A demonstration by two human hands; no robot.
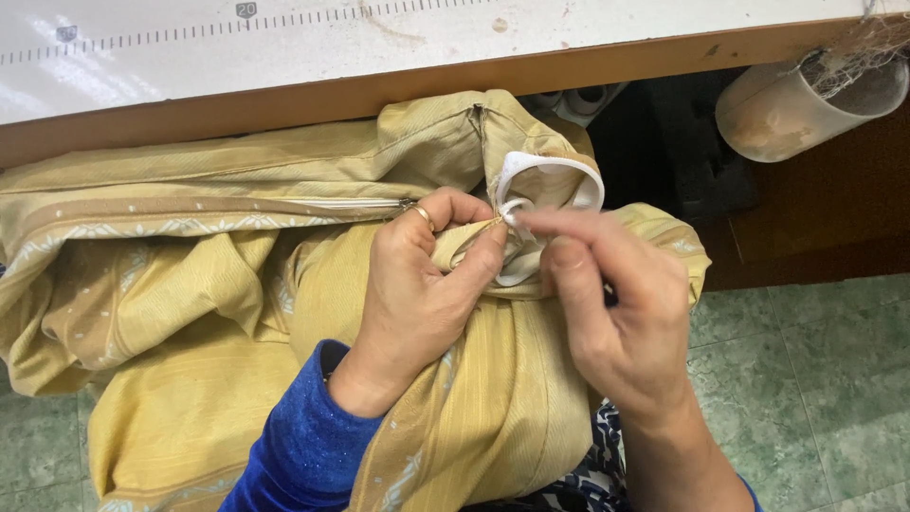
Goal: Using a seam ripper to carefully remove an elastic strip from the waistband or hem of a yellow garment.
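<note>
Sleeve: a sparkly blue knit sleeve (pixel 303 446) covered the left forearm, nearest the camera.
Left hand: the left hand (pixel 417 289), a gold ring (pixel 423 216) on one finger, pinched a bunched fold of the yellow ribbed fabric cover (pixel 190 313) lying across the lap.
Right hand: the right hand (pixel 616 313) gripped a white tape loop (pixel 550 180) between thumb and forefinger, right at the cover's gathered corner.
Zipper: a pale zipper (pixel 351 203) ran left from the ring.
Table: a wooden-edged white table with ruler marks (pixel 284 95) stood beyond, touching the cover.
Cup: a grubby plastic cup (pixel 806 109) hung under it, far right.
</note>
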